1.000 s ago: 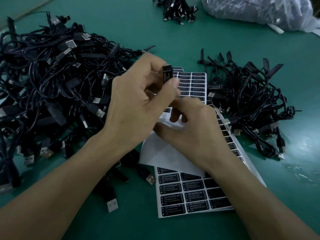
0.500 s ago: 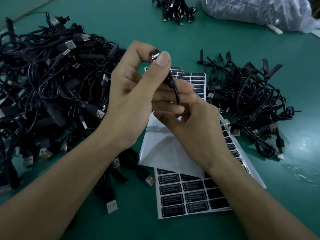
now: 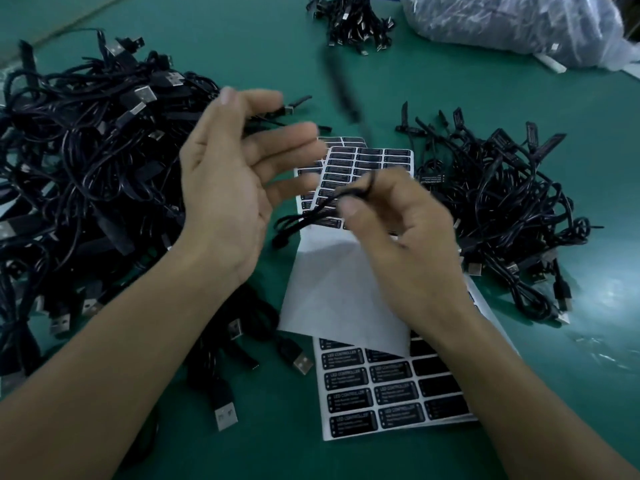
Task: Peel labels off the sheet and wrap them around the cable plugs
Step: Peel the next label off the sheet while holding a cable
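Note:
My right hand (image 3: 405, 233) pinches a thin black cable (image 3: 322, 213) between thumb and fingers above the label sheets. The cable's far end (image 3: 343, 88) swings up toward the back as a motion blur. My left hand (image 3: 232, 181) hovers open, palm facing right, fingers spread and blurred, holding nothing. A sheet of black labels (image 3: 381, 393) lies near me, partly under a peeled white backing (image 3: 329, 292). Another label sheet (image 3: 367, 164) lies further back under my hands.
A big tangle of black USB cables (image 3: 86, 174) fills the left of the green table (image 3: 571, 375). A smaller pile of labelled cables (image 3: 502, 202) lies at the right. At the back sit a tied cable bundle (image 3: 353, 22) and a plastic bag (image 3: 512, 26).
My left hand has let go of the plug and opened. My right hand now swings the cable up and rightward; the plug end blurs in the air.

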